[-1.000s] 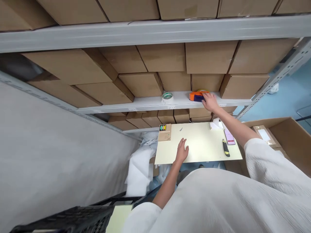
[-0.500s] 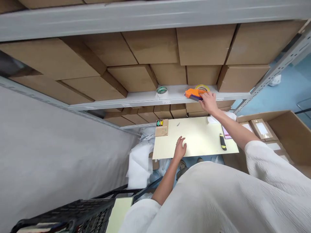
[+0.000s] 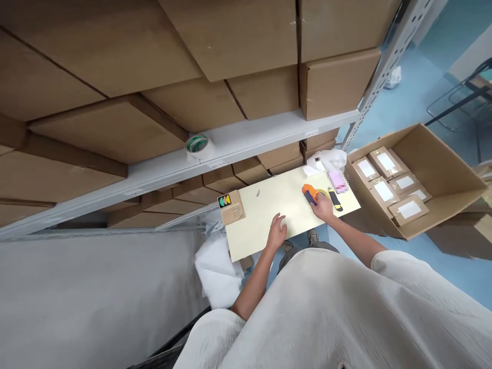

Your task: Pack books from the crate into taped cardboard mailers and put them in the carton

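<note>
My right hand [image 3: 323, 207] is closed around an orange and purple tape dispenser [image 3: 309, 193] with a yellow roll, over the right part of a pale yellow board [image 3: 253, 225]. Just right of it lies a black and yellow utility knife [image 3: 335, 200]. My left hand [image 3: 276, 233] rests at the board's near edge, fingers apart and holding nothing. On the board's left corner sits a small brown box [image 3: 232, 210] with a coloured print. A small grey sliver [image 3: 258, 193] lies near the far edge. Beyond the knife is a pink item [image 3: 337, 180], partly blurred.
A shelf [image 3: 265, 125] stacked with cardboard boxes runs across the front, with a tape roll [image 3: 198, 146] on its edge. To the right stands a large open carton [image 3: 449, 179] holding several labelled boxes. White foam sheets [image 3: 217, 271] lie left of the board.
My right hand has brought the tape dispenser from the shelf down over the board. The view has turned to the right. My left hand remains near the board's near edge.
</note>
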The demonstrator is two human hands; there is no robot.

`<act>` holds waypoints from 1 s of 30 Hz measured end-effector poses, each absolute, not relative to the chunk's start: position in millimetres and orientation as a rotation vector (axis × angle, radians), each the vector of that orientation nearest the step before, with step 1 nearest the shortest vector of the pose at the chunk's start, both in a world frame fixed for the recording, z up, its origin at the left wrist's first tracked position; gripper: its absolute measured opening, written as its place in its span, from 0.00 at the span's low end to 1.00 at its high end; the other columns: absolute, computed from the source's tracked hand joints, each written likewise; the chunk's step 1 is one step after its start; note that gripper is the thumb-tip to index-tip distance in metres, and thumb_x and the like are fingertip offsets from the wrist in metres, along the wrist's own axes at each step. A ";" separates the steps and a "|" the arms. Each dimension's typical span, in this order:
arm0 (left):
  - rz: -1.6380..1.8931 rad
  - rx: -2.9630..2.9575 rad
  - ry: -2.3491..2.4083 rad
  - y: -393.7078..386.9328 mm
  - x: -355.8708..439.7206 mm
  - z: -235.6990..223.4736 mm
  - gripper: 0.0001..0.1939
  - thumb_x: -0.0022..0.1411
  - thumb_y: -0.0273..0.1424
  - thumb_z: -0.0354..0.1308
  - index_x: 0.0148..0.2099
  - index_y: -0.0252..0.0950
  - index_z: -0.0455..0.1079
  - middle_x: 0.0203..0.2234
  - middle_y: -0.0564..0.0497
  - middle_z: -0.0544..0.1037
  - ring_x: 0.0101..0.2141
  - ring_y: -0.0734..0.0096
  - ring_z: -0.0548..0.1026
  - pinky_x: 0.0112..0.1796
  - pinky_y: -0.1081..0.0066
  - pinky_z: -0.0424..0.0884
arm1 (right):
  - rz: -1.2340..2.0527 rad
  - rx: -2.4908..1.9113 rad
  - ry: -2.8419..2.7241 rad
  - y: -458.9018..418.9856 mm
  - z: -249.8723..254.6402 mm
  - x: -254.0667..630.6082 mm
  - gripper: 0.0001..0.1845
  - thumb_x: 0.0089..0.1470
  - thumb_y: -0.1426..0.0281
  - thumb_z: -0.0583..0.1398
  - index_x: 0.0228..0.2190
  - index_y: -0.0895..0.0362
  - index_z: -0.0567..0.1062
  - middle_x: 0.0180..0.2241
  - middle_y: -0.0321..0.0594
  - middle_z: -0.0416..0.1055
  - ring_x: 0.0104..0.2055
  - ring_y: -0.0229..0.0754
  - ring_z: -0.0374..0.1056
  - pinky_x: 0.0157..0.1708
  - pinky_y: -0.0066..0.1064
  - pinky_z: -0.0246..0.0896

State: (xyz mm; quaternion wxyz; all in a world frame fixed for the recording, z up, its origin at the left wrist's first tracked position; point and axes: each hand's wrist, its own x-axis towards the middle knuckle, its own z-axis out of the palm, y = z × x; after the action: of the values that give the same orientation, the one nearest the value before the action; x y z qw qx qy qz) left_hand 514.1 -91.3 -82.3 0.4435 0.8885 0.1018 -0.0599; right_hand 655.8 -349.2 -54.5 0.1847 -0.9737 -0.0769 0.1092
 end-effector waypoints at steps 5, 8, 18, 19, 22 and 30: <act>-0.237 2.217 0.232 -87.8 509.3 -80.7 0.20 0.73 0.30 0.55 0.63 0.42 0.75 0.72 0.41 0.69 0.73 0.51 0.65 0.72 0.46 0.65 | 0.375 -2.770 -0.078 -367.8 -89.1 643.1 0.13 0.67 0.65 0.62 0.49 0.58 0.75 0.47 0.53 0.78 0.50 0.55 0.71 0.47 0.39 0.64; -0.256 2.220 0.206 -85.0 507.8 -78.7 0.20 0.72 0.30 0.55 0.64 0.42 0.75 0.72 0.41 0.69 0.74 0.52 0.65 0.72 0.46 0.65 | 0.391 -2.783 -0.040 -368.8 -100.8 640.5 0.16 0.66 0.65 0.61 0.52 0.59 0.75 0.48 0.55 0.78 0.49 0.57 0.70 0.48 0.41 0.64; -0.244 2.226 0.162 -63.3 500.0 -78.0 0.21 0.72 0.31 0.55 0.64 0.41 0.75 0.70 0.41 0.72 0.72 0.54 0.67 0.73 0.47 0.63 | 0.489 -2.787 0.076 -359.2 -112.9 633.9 0.16 0.66 0.66 0.61 0.53 0.59 0.75 0.49 0.55 0.78 0.49 0.57 0.71 0.46 0.42 0.64; -0.240 2.223 0.163 -61.3 498.8 -78.1 0.21 0.72 0.31 0.55 0.63 0.41 0.75 0.70 0.41 0.72 0.72 0.54 0.68 0.73 0.47 0.63 | 0.474 -2.779 0.074 -360.4 -111.8 633.0 0.16 0.65 0.65 0.62 0.52 0.59 0.75 0.48 0.55 0.78 0.48 0.56 0.71 0.45 0.41 0.64; -0.220 2.205 0.172 -55.3 495.6 -77.5 0.20 0.72 0.30 0.55 0.63 0.41 0.76 0.70 0.41 0.73 0.72 0.55 0.68 0.73 0.47 0.62 | 0.356 -2.765 0.036 -364.2 -103.9 629.0 0.15 0.66 0.64 0.62 0.50 0.58 0.75 0.48 0.56 0.78 0.48 0.56 0.71 0.44 0.40 0.64; -0.144 2.146 0.163 -27.1 490.1 -73.1 0.20 0.71 0.29 0.56 0.63 0.41 0.76 0.68 0.42 0.74 0.71 0.55 0.68 0.73 0.48 0.64 | 0.148 -2.790 -0.233 -336.1 -59.4 619.2 0.14 0.68 0.68 0.55 0.48 0.60 0.77 0.46 0.57 0.79 0.51 0.60 0.71 0.50 0.44 0.61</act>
State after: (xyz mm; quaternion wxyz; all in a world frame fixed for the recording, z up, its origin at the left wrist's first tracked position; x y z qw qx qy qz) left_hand 490.1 -27.1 -73.1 0.4728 0.8767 0.0667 -0.0588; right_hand 619.2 -336.1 -59.4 0.1681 -0.9810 -0.0818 0.0519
